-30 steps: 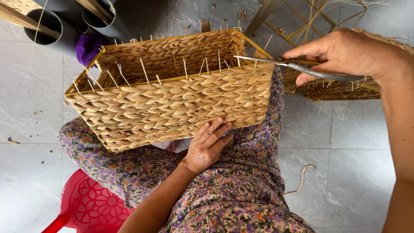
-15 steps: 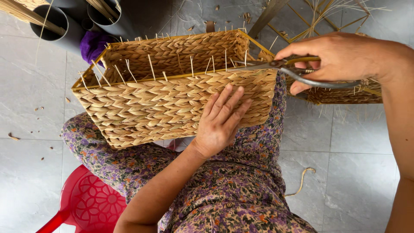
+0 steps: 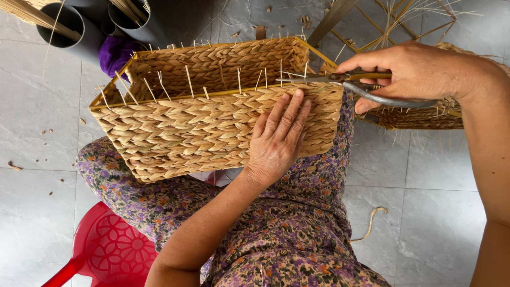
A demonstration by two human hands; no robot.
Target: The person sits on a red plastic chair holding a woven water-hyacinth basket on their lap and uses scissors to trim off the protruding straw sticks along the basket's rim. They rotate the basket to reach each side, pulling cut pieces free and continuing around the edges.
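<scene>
A rectangular woven straw basket (image 3: 186, 127) rests on my lap, tilted with its open top facing away. Thin straw ends stick up along its yellow-framed rim. My left hand (image 3: 277, 139) lies flat against the basket's near side wall, fingers spread and reaching the rim. My right hand (image 3: 419, 72) grips metal scissors (image 3: 340, 79) whose blades point left across the rim, at the straw ends near the right corner.
Grey plastic tubes (image 3: 79, 29) holding straw stalks stand at the top left beside a purple cloth (image 3: 114, 53). Another woven basket and a wire frame (image 3: 419, 114) lie at the right. A red plastic stool (image 3: 106, 250) is under me. Straw scraps litter the grey tiles.
My left hand has slid from the basket's lower edge up onto its side wall. The basket has tipped more upright and shifted right. The scissors have come down to the rim.
</scene>
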